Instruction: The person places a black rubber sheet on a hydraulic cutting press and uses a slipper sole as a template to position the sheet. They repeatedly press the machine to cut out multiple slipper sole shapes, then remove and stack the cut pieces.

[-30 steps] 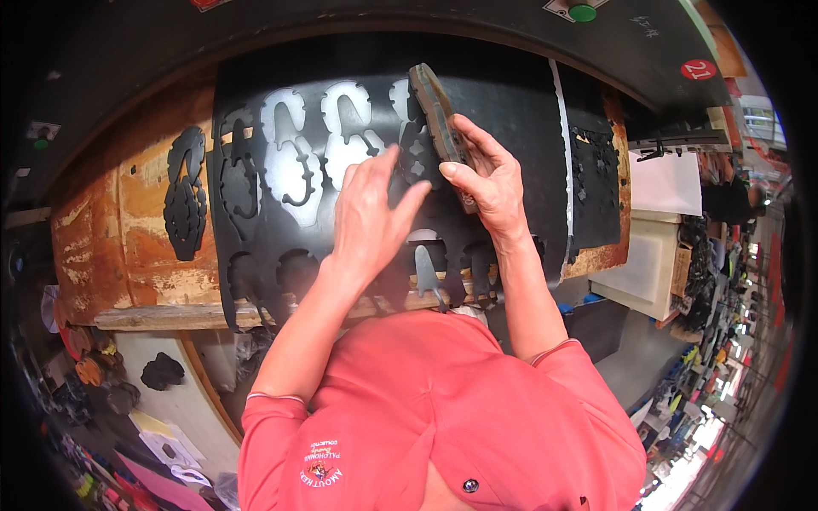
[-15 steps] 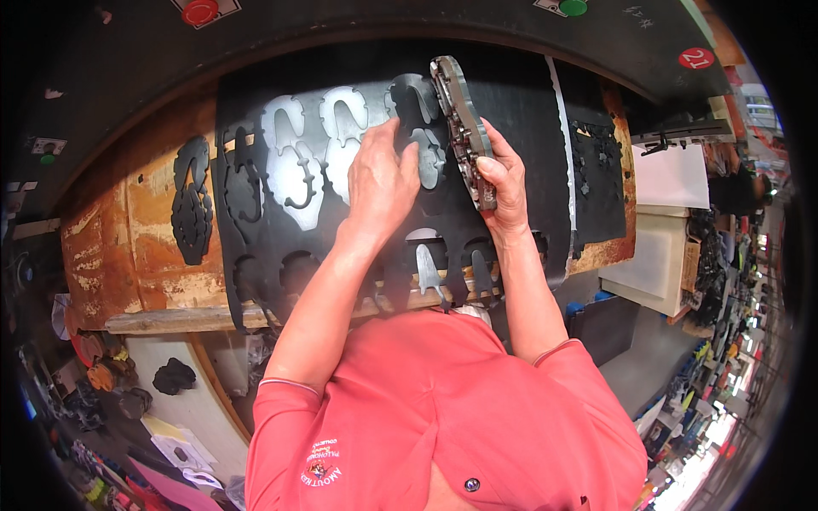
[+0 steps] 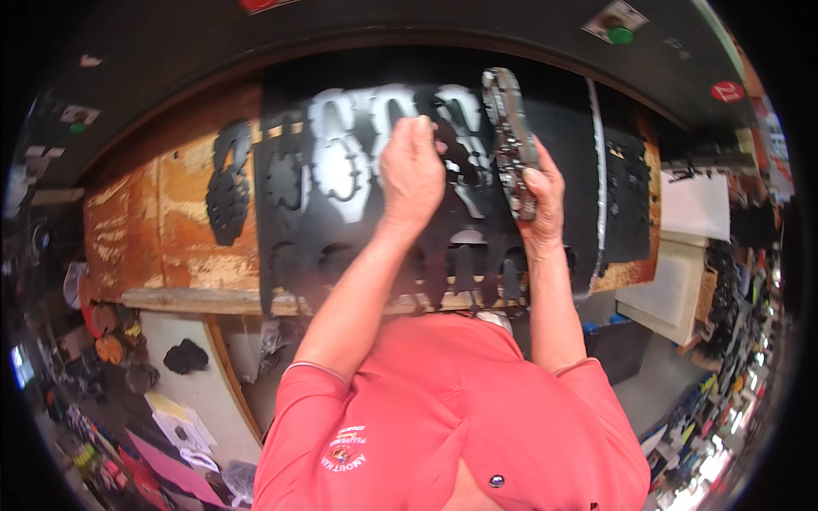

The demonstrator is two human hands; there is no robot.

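My right hand (image 3: 543, 183) grips a metal cutting die (image 3: 509, 140) with a notched outline, held on edge above a black sheet (image 3: 558, 170). Closed and raised over the sheet's middle is my left hand (image 3: 413, 175). At its fingertips hangs a dark cut piece (image 3: 457, 157), blurred by motion, which the fingers appear to pinch. Notched, shoe-part-shaped cuts mark the sheet, and some of them (image 3: 336, 166) shine pale in the light. Rounded openings run along the sheet's near edge.
To the left, a small stack of black cut pieces (image 3: 228, 183) lies on the worn brown board (image 3: 183, 221). A dark machine beam (image 3: 383, 34) with green buttons spans the far side. More perforated black material (image 3: 626, 196) lies at right, near a pale cabinet (image 3: 673, 277).
My left hand has closed and lifted a dark piece off the sheet. The die stays in my right hand, turned a little more upright. The whole view has shifted.
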